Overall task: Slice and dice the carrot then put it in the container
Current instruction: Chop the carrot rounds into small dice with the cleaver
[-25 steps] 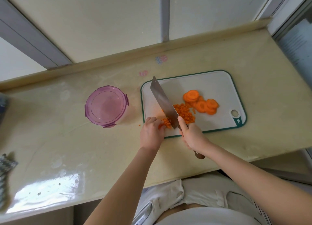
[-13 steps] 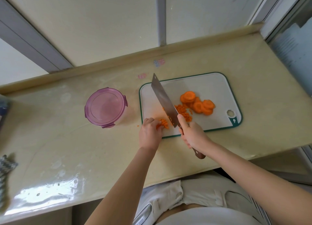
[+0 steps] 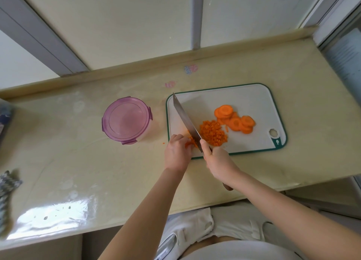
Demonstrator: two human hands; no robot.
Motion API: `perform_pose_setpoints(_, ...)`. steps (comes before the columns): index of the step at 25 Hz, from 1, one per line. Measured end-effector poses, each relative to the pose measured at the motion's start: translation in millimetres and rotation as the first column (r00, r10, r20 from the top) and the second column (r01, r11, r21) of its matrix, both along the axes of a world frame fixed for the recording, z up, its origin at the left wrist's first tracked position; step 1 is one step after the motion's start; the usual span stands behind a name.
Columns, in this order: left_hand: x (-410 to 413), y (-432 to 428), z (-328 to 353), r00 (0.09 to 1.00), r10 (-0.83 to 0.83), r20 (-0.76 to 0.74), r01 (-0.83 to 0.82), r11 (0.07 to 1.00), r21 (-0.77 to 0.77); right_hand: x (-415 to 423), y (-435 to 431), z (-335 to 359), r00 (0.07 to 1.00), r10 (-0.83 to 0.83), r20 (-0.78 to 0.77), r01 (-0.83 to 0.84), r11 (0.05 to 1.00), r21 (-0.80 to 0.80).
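Now my right hand is clamped round the handle of the knife, forefinger laid along the spine, wrist low over the near edge of the cutting board. The blade runs from my fist toward eleven o'clock. Just beside it at nine o'clock, my left hand curls its fingertips down on the carrot strips, the next thing to cut. The diced pile lies at three o'clock of the blade, with the uncut rounds beyond. The lidded container sits well apart at nine o'clock.

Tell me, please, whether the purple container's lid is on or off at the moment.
On. The purple lid lies flat across the whole top of the container, left of the cutting board.
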State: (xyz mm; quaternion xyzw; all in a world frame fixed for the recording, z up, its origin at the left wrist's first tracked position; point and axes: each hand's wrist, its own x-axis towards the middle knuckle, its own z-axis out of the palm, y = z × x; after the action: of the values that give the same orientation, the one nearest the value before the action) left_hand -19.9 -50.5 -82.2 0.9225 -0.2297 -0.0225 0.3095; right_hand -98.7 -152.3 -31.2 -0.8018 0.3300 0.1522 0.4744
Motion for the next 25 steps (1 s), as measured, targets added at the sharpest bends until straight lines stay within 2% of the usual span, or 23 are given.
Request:
perform_pose_setpoints(7,0,1,0,1.000,-0.009,0.026,0.009,1.000,-0.005,7,3,-4,0.999,0.051,0.019,-0.049,0.995,-0.082)
perform_pose_setpoints(16,-3,3,3,0.999,-0.052,0.002,0.052,0.999,0.015,4,-13,-9,0.997,-0.053,0.049,0.048,0.994,0.096)
perform_pose_setpoints(22,-3,-2,8,0.990,-0.006,-0.144,-0.003,0.998,-0.058,6,-32,-8,0.992,-0.127,-0.012,0.127,0.987,0.101)
perform_pose_setpoints(25,-1,-6,8,0.987,-0.019,-0.161,0.013,0.999,-0.038,6,-32,-5,0.990,-0.137,-0.019,0.138,0.983,0.121)
